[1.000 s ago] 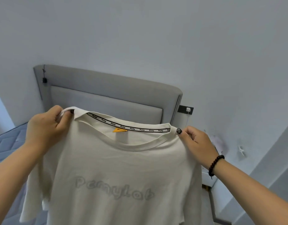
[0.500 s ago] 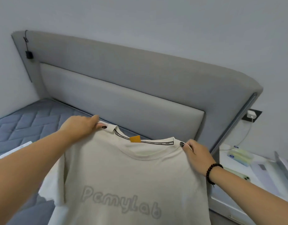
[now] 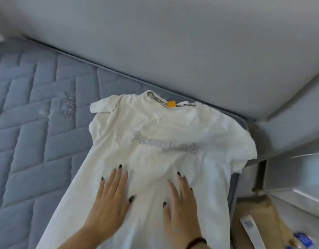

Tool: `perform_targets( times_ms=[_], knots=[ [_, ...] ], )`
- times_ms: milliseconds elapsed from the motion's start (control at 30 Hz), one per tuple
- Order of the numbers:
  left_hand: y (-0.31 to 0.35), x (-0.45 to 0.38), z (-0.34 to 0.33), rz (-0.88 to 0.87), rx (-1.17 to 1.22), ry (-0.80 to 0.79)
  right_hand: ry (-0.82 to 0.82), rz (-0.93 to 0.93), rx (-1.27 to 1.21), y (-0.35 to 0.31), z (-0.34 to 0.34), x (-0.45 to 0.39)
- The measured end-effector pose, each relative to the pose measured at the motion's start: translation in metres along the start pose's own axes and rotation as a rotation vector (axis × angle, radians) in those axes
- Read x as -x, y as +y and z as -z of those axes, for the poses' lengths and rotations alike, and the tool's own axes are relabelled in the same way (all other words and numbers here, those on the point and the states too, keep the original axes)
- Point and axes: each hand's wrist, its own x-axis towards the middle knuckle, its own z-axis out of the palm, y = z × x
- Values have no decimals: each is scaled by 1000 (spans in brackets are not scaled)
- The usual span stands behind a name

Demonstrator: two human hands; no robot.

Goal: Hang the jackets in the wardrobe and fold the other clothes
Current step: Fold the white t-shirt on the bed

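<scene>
Two hands flat on the white T-shirt (image 3: 165,141), lower centre of frame. Left hand (image 3: 112,207) presses the fabric with fingers straight and slightly spread, dark polish on the nails. Right hand (image 3: 182,209) lies beside it, a small gap between the two, fingers also straight and fanned, palm down on the cloth; nothing gripped by either. Dark bracelet (image 3: 196,241) on the right wrist at the bottom edge.

T-shirt is spread front up on the blue-grey quilted mattress (image 3: 29,141), centre to right of frame, collar toward the top next to the grey upholstered headboard (image 3: 173,42). Orange tag (image 3: 171,104) shows inside the neckline. Grey lettering across the chest, too blurred to read fully. Sleeve at upper left is bunched and folded over; sleeve at right hangs past the mattress edge. Fabric wrinkled around the chest.

Leaf motif (image 3: 67,105) stitched into the mattress, left of the shirt. Lower right corner: brown cardboard box (image 3: 259,212) with a white label (image 3: 248,225), plus a blue-and-white item (image 3: 302,239) I can't identify. Pale furniture top (image 3: 298,177) at right edge, motion-blurred.
</scene>
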Motion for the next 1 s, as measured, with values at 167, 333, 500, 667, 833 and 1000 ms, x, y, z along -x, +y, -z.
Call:
perform_targets(
  times_ms=[167,333,500,667,833,1000],
  knots=[
    [-41,107,-46,-131,-129,-30,56,170,235,-26,-98,96],
    [-59,109,-56,-232,-95,-49,219,106,389,-29,-134,132],
    [-67,115,-56,-248,-89,-98,167,97,325,-40,-135,152],
    [-63,118,-55,-206,-128,-110,165,94,159,-45,-120,156],
    [-66,122,-56,-207,-132,-71,99,130,143,-48,-115,160],
    [-64,126,-52,-193,-123,-33,-49,-26,246,-67,-104,181]
  ],
)
